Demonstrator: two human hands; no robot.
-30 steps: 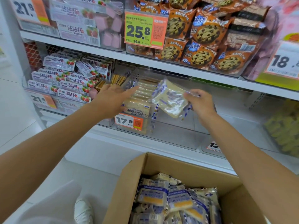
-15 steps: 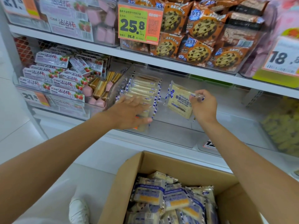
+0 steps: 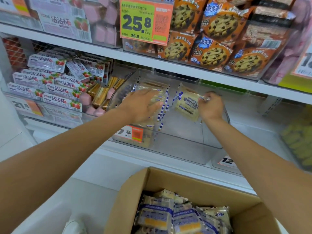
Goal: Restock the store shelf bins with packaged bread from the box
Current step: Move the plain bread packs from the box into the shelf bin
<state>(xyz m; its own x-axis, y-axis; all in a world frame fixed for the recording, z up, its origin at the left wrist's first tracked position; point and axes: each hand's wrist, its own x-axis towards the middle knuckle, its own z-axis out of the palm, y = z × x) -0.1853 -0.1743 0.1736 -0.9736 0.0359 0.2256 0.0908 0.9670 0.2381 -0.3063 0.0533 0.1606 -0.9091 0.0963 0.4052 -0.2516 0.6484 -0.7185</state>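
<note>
As the cardboard box (image 3: pixel 168 179) nearest the camera sits open and heaped with boxed bread packs (image 3: pixel 157 217), a person reaches past it with both arms into a clear shelf bin (image 3: pixel 182 149). The left hand (image 3: pixel 141 105) lies flat, fingers straight and slightly spread, on a standing row of bread (image 3: pixel 152 86) at the bin's left side, apparently steadying it. Just to the right of those fingers, the right hand (image 3: pixel 211 107) pinches the edge of a single bread pack (image 3: pixel 185 105), fingers curled tight on the wrapper, holding it upright inside the bin with its label facing the camera.

The step in hand looks to be seating this pack beside the row. The next move would call for sliding it left against the row, releasing it, then returning to the box, which holds plenty more.

The left fingertips are blurred, and the palm hides most of the row, so its count cannot be read. Whether the held pack touches the bin floor cannot be told. The box is cut off by the bottom edge. Below the left wrist, an orange price tag (image 3: pixel 130 133) is partly covered. Beyond the fingers, cookie bags (image 3: pixel 217 53) fill the upper shelf.
</note>
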